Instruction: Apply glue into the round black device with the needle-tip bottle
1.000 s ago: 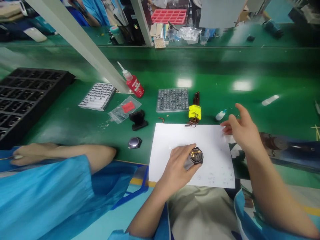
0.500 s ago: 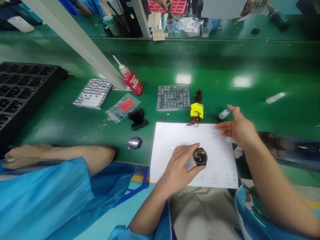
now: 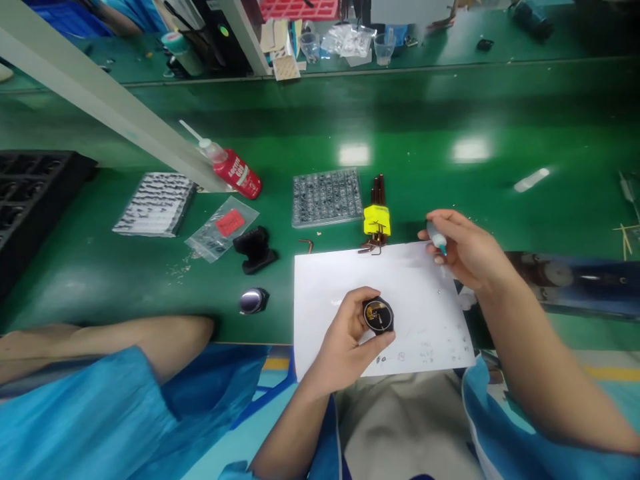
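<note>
Your left hand (image 3: 345,340) is clamped on the watch (image 3: 379,315), thumb on its near edge, fingers round its far left edge, face up over the paper (image 3: 325,287); contact with the sheet cannot be told. The watch is round and black-rimmed, with gold-coloured parts in a dark face. To the right and farther off, your right hand (image 3: 460,247) pinches the dropper (image 3: 437,237), whitish, its teal tip towards the near side. Beyond the paper, the clear tray (image 3: 330,223) holds rows of small parts. Left of it, the bag (image 3: 204,244) has a red label; at far left, the black tray (image 3: 50,213) has dark pieces in its compartments.
</note>
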The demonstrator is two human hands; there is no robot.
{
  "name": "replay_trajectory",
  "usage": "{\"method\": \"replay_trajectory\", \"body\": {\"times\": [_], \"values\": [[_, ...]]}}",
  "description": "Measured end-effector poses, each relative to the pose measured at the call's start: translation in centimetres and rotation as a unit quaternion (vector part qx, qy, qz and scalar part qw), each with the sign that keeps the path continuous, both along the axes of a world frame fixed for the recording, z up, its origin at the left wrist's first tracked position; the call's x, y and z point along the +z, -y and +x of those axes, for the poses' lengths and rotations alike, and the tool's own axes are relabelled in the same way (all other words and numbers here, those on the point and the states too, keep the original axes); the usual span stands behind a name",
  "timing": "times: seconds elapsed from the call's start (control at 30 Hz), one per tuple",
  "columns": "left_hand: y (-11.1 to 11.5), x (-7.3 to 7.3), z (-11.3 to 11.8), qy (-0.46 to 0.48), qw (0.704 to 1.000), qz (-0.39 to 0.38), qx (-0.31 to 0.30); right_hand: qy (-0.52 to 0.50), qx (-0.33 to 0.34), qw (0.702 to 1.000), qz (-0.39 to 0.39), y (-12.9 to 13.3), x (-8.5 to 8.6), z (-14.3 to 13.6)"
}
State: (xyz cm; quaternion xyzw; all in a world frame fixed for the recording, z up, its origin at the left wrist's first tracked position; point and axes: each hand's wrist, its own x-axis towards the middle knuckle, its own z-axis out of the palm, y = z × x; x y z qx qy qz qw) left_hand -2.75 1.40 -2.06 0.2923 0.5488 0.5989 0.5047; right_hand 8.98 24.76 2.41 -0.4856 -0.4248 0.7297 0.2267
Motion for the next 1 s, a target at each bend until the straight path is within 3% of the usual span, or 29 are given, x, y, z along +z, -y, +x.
{"method": "replay_trajectory", "body": {"times": [0.17,0.33,0.47,0.77,1.0], "values": [[-0.9,-0.5,0.3,-0.071,0.997,-0.018,-0.008,-0.107,0.016,0.989,0.101,2.9,-0.1,3.2],[-1.6,-0.2,0.4,-0.082,0.996,-0.022,-0.007,-0.181,-0.026,0.981,0.07,6.0,-2.0,5.5],[-1.8,0.1,0.4,-0.034,0.999,0.01,-0.022,-0.223,-0.034,0.971,0.082,7.9,-3.2,6.3],[-1.9,0.5,0.3,0.021,0.999,0.0,-0.036,-0.137,0.016,0.964,0.229,10.0,-4.4,8.1],[-1.9,1.2,0.4,0.016,0.999,-0.035,-0.035,-0.061,-0.006,0.912,0.405,10.1,-3.8,7.4]]}}
